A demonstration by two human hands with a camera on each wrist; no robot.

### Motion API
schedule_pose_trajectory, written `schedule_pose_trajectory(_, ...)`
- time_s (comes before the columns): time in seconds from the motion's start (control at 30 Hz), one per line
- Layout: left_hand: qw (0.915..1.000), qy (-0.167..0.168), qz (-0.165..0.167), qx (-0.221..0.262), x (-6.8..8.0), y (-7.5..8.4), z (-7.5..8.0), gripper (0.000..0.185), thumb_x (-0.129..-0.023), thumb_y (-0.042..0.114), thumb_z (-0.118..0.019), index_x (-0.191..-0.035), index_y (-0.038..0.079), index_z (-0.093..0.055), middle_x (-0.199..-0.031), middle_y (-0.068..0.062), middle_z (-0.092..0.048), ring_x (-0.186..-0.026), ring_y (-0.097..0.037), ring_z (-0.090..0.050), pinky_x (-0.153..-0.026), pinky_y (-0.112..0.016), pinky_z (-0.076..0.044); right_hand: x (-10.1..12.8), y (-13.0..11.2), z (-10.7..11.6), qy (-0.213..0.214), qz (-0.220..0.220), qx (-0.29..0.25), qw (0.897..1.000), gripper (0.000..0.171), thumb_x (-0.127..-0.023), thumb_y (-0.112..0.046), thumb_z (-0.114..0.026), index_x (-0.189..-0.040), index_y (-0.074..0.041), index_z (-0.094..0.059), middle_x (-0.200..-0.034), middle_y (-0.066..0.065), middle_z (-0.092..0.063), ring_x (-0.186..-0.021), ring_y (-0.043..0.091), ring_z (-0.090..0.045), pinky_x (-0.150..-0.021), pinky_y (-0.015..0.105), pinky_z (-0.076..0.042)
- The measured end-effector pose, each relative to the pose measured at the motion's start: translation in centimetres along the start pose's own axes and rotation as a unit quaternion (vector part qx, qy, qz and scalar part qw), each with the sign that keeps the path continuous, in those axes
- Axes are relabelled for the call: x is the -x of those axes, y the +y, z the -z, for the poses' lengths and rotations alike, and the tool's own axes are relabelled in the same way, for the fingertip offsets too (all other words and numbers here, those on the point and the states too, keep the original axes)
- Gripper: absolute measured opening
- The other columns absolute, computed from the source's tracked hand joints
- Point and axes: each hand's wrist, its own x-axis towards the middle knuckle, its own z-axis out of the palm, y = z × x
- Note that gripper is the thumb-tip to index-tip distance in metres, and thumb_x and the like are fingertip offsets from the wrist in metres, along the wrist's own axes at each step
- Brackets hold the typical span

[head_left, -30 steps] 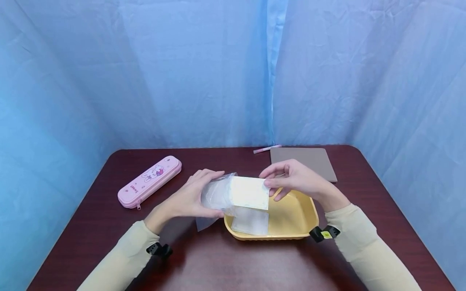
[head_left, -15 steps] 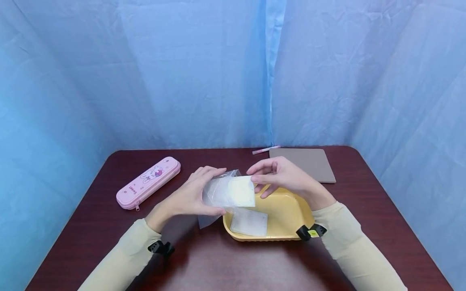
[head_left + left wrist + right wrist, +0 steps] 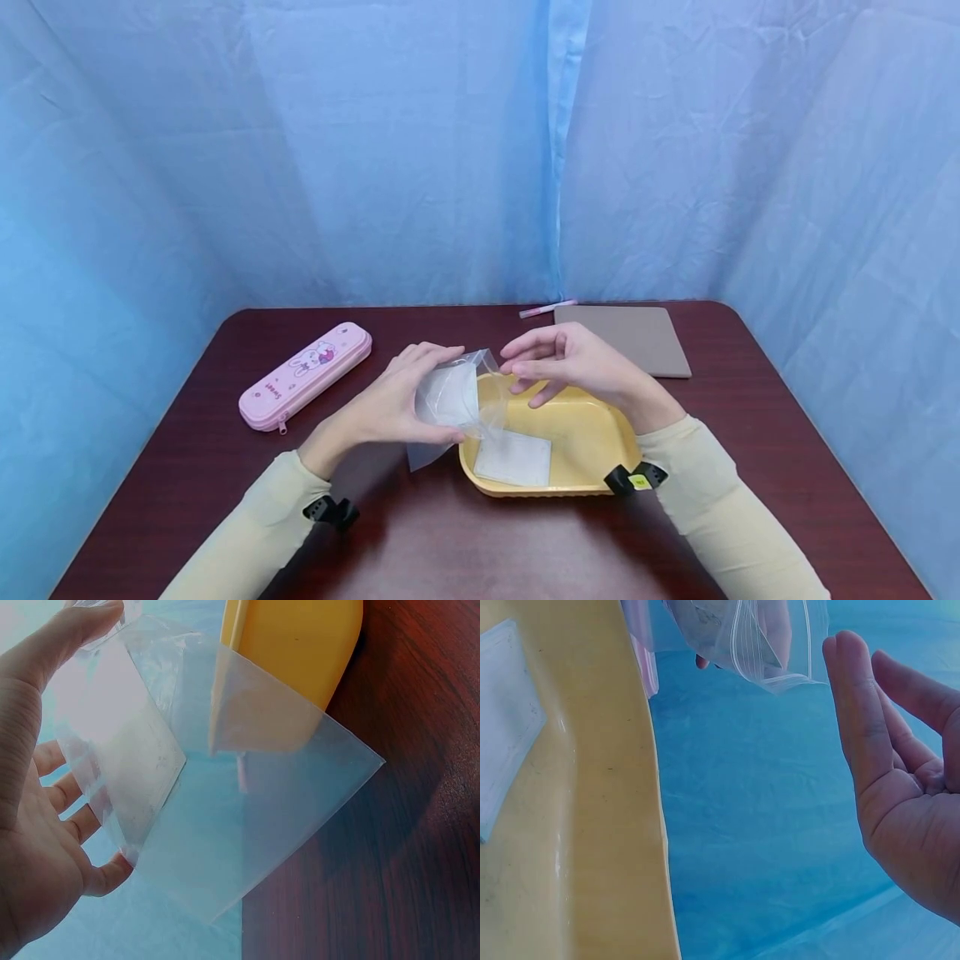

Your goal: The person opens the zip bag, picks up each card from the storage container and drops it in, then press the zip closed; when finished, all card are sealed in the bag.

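Note:
My left hand (image 3: 390, 404) grips a clear zip-lock bag (image 3: 285, 802) by its sides, thumb on the near edge and fingers on the far one. Inside the bag lies a white square card (image 3: 456, 396), its edge set back from the bag's mouth. Close to that mouth, my right hand (image 3: 596, 371) holds nothing; its fingers (image 3: 859, 712) are fairly straight. Whether a fingertip touches the plastic I cannot tell. Below both hands stands a yellow tray (image 3: 592, 437), with another whitish square (image 3: 513, 458) lying flat in its left part.
A pink pencil case (image 3: 307, 375) lies at the left of the dark wooden table (image 3: 480, 550). Behind my right hand is a flat grey-brown notebook-like item (image 3: 637, 337), with a pink and white pen (image 3: 547, 309) beside it. Blue curtains (image 3: 405, 150) surround the table.
The white card has slid leftward from sticking out of the bag to fully inside. My right hand moved left with it, then let it go. The left hand stays nearly still.

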Motion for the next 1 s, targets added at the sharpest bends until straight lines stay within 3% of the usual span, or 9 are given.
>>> schedule_pose_trajectory(0.17, 1.0, -0.001, 0.0, 0.002, 0.0, 0.0, -0.1, 0.104, -0.067, 0.052, -0.09, -0.152, 0.014, -0.045, -0.135, 0.0, -0.054, -0.125, -0.018, -0.044, -0.099, -0.048, -0.037, 0.1, 0.1, 0.2, -0.002, -0.001, 0.003, 1.0, 0.034, -0.095, -0.01, -0.072, -0.124, 0.004, -0.064, -0.115, 0.027, -0.069, -0.1, 0.053, -0.065, -0.073, 0.054, -0.057)
schedule_pose_trajectory(0.37, 1.0, 0.0, -0.001, 0.003, 0.0, 0.0, 0.0, 0.104, -0.067, 0.053, -0.09, -0.152, 0.013, -0.044, -0.136, 0.0, -0.054, -0.125, -0.018, -0.044, -0.101, -0.047, -0.036, 0.1, 0.2, 0.9, 0.009, -0.005, 0.016, 1.0, 0.034, -0.094, -0.011, -0.073, -0.124, 0.003, -0.065, -0.107, 0.02, -0.072, -0.091, 0.04, -0.071, -0.073, 0.053, -0.058)
schedule_pose_trajectory(0.53, 1.0, 0.004, 0.001, 0.004, 0.1, 0.0, 0.3, 0.105, -0.067, 0.054, -0.09, -0.152, 0.013, -0.044, -0.136, 0.001, -0.053, -0.124, -0.018, -0.043, -0.101, -0.047, -0.036, -0.3, 0.7, 1.8, 0.016, -0.005, 0.016, 1.0, 0.03, -0.094, -0.009, -0.073, -0.122, 0.001, -0.065, -0.1, 0.018, -0.071, -0.089, 0.038, -0.071, -0.077, 0.055, -0.057)
schedule_pose_trajectory(0.73, 1.0, 0.0, 0.008, 0.005, 0.4, -0.1, 0.4, 0.105, -0.067, 0.055, -0.089, -0.153, 0.015, -0.044, -0.136, 0.001, -0.053, -0.125, -0.018, -0.043, -0.1, -0.048, -0.036, -0.6, 1.5, 2.7, -0.018, -0.015, 0.041, 0.999, 0.033, -0.095, -0.007, -0.071, -0.124, 0.004, -0.064, -0.101, 0.015, -0.071, -0.086, 0.029, -0.07, -0.082, 0.049, -0.057)
schedule_pose_trajectory(0.87, 0.9998, 0.002, 0.013, 0.013, 0.7, -0.2, 0.3, 0.105, -0.067, 0.055, -0.09, -0.153, 0.016, -0.044, -0.136, 0.001, -0.053, -0.126, -0.018, -0.042, -0.101, -0.048, -0.036, -1.0, 2.4, 3.0, -0.047, -0.029, 0.075, 0.996, 0.037, -0.094, -0.008, -0.072, -0.128, 0.005, -0.063, -0.104, 0.013, -0.071, -0.093, 0.031, -0.069, -0.087, 0.044, -0.056)
schedule_pose_trajectory(1.0, 0.9996, 0.004, 0.015, 0.024, 1.4, -0.5, -0.3, 0.104, -0.067, 0.054, -0.09, -0.152, 0.017, -0.044, -0.138, 0.003, -0.053, -0.126, -0.018, -0.043, -0.1, -0.047, -0.037, -1.2, 3.6, 3.2, -0.088, -0.042, 0.121, 0.988, 0.042, -0.093, -0.006, -0.072, -0.131, 0.008, -0.061, -0.108, 0.019, -0.069, -0.098, 0.029, -0.068, -0.087, 0.04, -0.056)
